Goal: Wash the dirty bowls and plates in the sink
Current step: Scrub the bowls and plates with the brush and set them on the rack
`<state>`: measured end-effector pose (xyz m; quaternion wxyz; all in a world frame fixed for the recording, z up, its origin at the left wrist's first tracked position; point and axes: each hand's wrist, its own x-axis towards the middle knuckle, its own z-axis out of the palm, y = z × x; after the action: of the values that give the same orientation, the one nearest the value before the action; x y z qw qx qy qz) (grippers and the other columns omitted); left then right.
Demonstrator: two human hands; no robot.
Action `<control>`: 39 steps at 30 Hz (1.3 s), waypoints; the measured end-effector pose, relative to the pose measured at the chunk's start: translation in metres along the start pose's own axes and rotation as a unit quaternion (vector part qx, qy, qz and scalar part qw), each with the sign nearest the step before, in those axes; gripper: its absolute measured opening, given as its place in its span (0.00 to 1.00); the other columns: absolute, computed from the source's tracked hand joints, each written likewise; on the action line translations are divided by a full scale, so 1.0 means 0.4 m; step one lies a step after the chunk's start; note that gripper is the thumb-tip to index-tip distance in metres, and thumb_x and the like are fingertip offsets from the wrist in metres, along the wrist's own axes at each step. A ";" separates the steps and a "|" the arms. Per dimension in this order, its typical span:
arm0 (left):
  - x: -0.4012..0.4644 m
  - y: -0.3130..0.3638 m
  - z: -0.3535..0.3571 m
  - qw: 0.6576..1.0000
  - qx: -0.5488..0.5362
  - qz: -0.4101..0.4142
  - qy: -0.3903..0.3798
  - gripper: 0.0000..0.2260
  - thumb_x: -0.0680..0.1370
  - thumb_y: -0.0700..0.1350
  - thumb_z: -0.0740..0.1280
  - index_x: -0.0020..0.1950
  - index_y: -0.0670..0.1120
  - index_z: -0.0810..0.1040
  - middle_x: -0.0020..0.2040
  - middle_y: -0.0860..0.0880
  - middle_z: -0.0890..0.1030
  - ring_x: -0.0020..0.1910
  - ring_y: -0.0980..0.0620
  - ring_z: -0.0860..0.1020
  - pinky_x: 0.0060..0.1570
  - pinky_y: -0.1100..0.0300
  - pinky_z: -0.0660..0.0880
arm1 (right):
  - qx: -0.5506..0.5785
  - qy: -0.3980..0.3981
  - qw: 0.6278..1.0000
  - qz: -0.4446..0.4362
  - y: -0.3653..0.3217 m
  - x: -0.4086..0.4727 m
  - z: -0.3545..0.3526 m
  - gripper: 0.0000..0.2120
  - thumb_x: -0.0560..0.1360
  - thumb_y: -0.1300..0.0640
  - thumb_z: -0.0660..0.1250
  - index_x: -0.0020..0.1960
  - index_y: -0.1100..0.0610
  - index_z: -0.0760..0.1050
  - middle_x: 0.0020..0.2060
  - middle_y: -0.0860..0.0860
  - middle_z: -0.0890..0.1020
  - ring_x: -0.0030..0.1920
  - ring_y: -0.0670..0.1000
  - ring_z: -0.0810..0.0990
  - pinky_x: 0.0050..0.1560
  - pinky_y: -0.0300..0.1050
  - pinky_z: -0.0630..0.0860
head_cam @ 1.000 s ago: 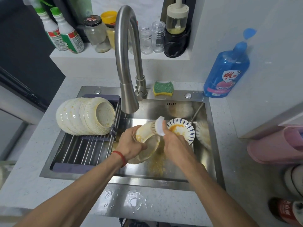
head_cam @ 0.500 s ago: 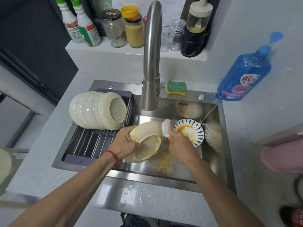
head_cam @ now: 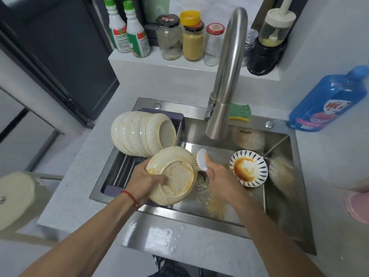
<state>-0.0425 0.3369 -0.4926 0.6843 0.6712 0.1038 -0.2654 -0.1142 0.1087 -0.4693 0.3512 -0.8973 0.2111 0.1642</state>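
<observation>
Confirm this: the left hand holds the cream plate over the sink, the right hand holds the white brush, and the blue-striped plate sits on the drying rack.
Not quite. The head view shows the blue-striped plate lying inside the sink basin, not on the drying rack. The left hand does hold the cream plate; the right hand holds the white brush.

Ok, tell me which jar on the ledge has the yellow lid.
The jar of tan grains, second in the row, with a yellow cap stacked on its black lid. The nearly empty jars either side have black and red lids.
</observation>
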 end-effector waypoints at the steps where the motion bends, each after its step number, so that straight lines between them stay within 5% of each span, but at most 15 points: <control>1: -0.004 -0.008 -0.012 0.999 -0.041 -0.014 0.016 0.30 0.56 0.29 0.74 0.58 0.42 0.83 0.53 0.42 0.87 0.56 0.38 0.84 0.48 0.42 0.84 | 0.011 0.003 1.000 0.000 0.005 0.002 0.004 0.27 0.86 0.52 0.52 0.81 0.35 0.51 0.52 0.55 0.81 0.46 0.53 0.79 0.51 0.54 0.77; 4: -0.025 -0.017 -0.079 0.985 -0.149 -0.062 0.058 0.33 0.60 0.30 0.72 0.65 0.41 0.80 0.60 0.38 0.84 0.60 0.35 0.82 0.51 0.34 0.81 | 0.030 0.011 0.999 -0.011 0.012 0.010 0.030 0.26 0.86 0.52 0.52 0.81 0.36 0.52 0.47 0.54 0.80 0.42 0.50 0.77 0.45 0.53 0.73; 13: -0.053 -0.062 -0.182 0.942 -0.218 -0.204 0.157 0.29 0.65 0.33 0.70 0.68 0.39 0.78 0.63 0.33 0.81 0.63 0.29 0.78 0.58 0.22 0.72 | 0.062 -0.022 0.997 -0.026 0.061 0.061 0.047 0.26 0.86 0.53 0.55 0.80 0.36 0.56 0.44 0.54 0.82 0.43 0.55 0.82 0.53 0.54 0.80; 18: 0.013 -0.079 -0.161 0.920 -0.208 -0.210 0.257 0.18 0.77 0.35 0.68 0.67 0.37 0.75 0.62 0.35 0.80 0.56 0.36 0.80 0.49 0.38 0.82 | 0.071 -0.045 0.996 -0.032 0.094 0.068 0.038 0.25 0.86 0.53 0.55 0.81 0.38 0.56 0.39 0.58 0.81 0.38 0.57 0.81 0.41 0.51 0.77; 20: 0.024 -0.086 -0.152 0.918 -0.168 -0.187 0.306 0.25 0.73 0.43 0.76 0.67 0.37 0.76 0.60 0.38 0.81 0.55 0.38 0.82 0.46 0.41 0.84 | 0.077 -0.055 0.995 -0.035 0.122 0.066 0.032 0.25 0.86 0.53 0.56 0.81 0.39 0.56 0.36 0.55 0.80 0.36 0.50 0.77 0.40 0.47 0.74; 22: 0.004 -0.072 -0.133 0.905 -0.023 -0.158 0.395 0.32 0.67 0.53 0.81 0.64 0.36 0.78 0.57 0.41 0.82 0.54 0.40 0.82 0.54 0.46 0.82 | 0.087 -0.064 0.994 -0.032 0.152 0.066 0.025 0.25 0.86 0.54 0.56 0.81 0.39 0.56 0.38 0.48 0.78 0.36 0.47 0.76 0.41 0.45 0.73; 26: -0.019 -0.061 -0.101 0.872 0.178 -0.076 0.449 0.30 0.71 0.48 0.77 0.68 0.37 0.76 0.63 0.37 0.76 0.68 0.37 0.72 0.67 0.49 0.71 | 0.113 -0.044 0.993 0.003 0.239 0.078 0.018 0.25 0.86 0.53 0.58 0.80 0.40 0.59 0.48 0.47 0.77 0.41 0.48 0.76 0.48 0.50 0.79; 28: -0.011 -0.067 -0.060 0.853 0.286 -0.059 0.432 0.31 0.70 0.48 0.76 0.71 0.41 0.75 0.68 0.36 0.73 0.71 0.36 0.68 0.71 0.48 0.65 | 0.129 -0.034 0.991 0.017 0.282 0.077 -0.003 0.25 0.85 0.52 0.58 0.79 0.37 0.60 0.53 0.48 0.76 0.44 0.50 0.75 0.52 0.51 0.80; 31: 0.005 -0.073 0.021 0.812 0.414 0.064 0.407 0.24 0.71 0.47 0.77 0.66 0.46 0.79 0.68 0.39 0.73 0.70 0.37 0.67 0.72 0.43 0.64 | 0.158 -0.024 0.986 0.046 0.312 0.073 -0.026 0.24 0.86 0.54 0.58 0.76 0.34 0.57 0.49 0.51 0.77 0.30 0.42 0.75 0.29 0.34 0.72; 34: 0.047 -0.087 0.183 0.840 0.430 0.196 0.268 0.13 0.70 0.42 0.75 0.54 0.46 0.83 0.56 0.44 0.81 0.59 0.43 0.75 0.62 0.53 0.69 | 0.199 0.003 0.976 0.085 0.357 0.070 -0.056 0.23 0.86 0.55 0.58 0.77 0.36 0.63 0.37 0.51 0.79 0.19 0.40 0.70 0.20 0.34 0.65; 37: 0.122 -0.135 0.426 0.928 0.369 0.045 0.028 0.07 0.73 0.38 0.74 0.49 0.46 0.84 0.48 0.49 0.84 0.51 0.49 0.82 0.52 0.63 0.76 | 0.217 0.032 0.965 0.141 0.427 0.078 -0.111 0.26 0.85 0.54 0.58 0.80 0.37 0.60 0.40 0.50 0.82 0.24 0.42 0.72 0.22 0.38 0.67; 39: 0.173 -0.202 0.546 0.927 0.369 -0.020 -0.067 0.07 0.77 0.38 0.71 0.53 0.45 0.84 0.52 0.47 0.85 0.55 0.47 0.83 0.57 0.60 0.76 | 0.233 0.043 0.956 0.171 0.463 0.087 -0.128 0.27 0.84 0.54 0.58 0.80 0.36 0.58 0.47 0.52 0.84 0.26 0.44 0.73 0.22 0.38 0.67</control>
<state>-0.0719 0.1121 -0.5799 0.3880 0.8550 -0.0342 -0.3425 -0.1686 -0.0593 -0.5528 0.5076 -0.7472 0.4090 0.1295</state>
